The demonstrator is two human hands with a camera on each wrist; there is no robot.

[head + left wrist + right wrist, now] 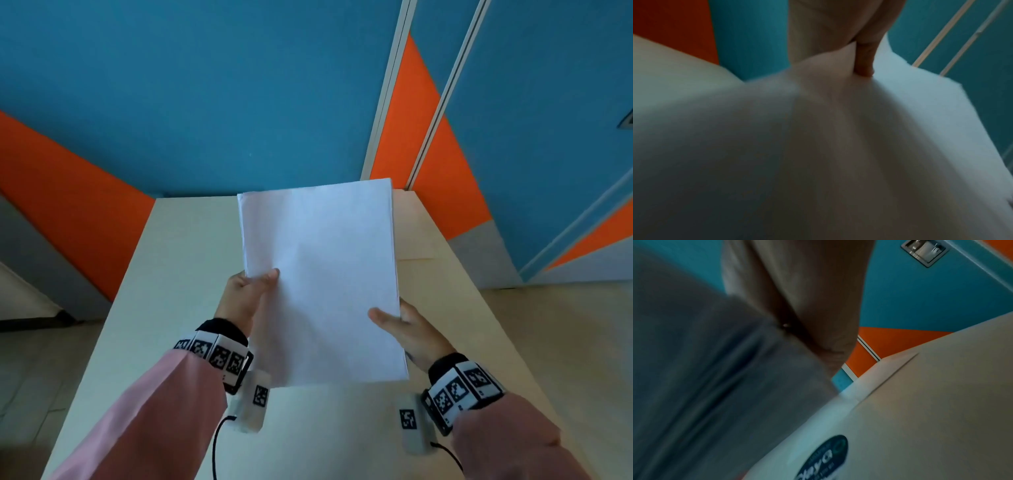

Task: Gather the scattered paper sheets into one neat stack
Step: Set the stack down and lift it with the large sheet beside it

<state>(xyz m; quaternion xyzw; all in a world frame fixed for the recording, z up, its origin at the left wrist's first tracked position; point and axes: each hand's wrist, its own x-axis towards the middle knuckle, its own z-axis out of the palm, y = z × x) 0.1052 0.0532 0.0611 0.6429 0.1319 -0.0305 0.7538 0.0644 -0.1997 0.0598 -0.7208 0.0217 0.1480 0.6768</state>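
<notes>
A stack of white paper sheets [322,274] is held up above the cream table [178,274], tilted toward me. My left hand [251,289] pinches its left edge, thumb on the top sheet. My right hand [399,323] grips the lower right edge, thumb lying on the front. The sheets' edges look nearly even. In the left wrist view the paper [818,146] fills the frame, with a finger [864,61] pressed against it. The right wrist view shows the shaded paper [705,369] beside my palm [807,296].
The table top ends at a blue and orange wall [205,85] behind. A seam [421,258] crosses the table at the right. A round dark sticker [826,457] lies on the table under my right wrist. Tiled floor [565,342] lies to either side.
</notes>
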